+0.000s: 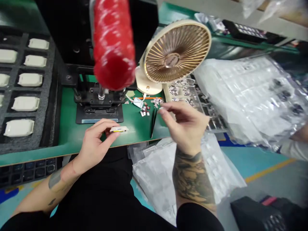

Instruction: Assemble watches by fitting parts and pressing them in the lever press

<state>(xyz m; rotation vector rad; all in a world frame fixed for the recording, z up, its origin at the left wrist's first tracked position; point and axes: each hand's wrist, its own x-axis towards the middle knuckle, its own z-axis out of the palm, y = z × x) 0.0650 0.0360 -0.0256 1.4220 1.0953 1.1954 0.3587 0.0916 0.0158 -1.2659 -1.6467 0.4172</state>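
My left hand is closed on a small white plastic casing with a yellow strip along its near side. It holds the casing just above the green bench, before the black press base. My right hand is raised to the right, thumb and forefinger pinched together. A tiny pale bit shows at the fingertips, too small to name. Left of those fingertips lie small white and dark red pieces and a heap of small pale pieces. A thin dark upright edge stands below the fingertips.
A black foam tray with several white casings is on the left. A red-wrapped handle hangs over the press. Behind my right hand are a cream fan and bagged clear trays. More plastic bags lie below the bench edge.
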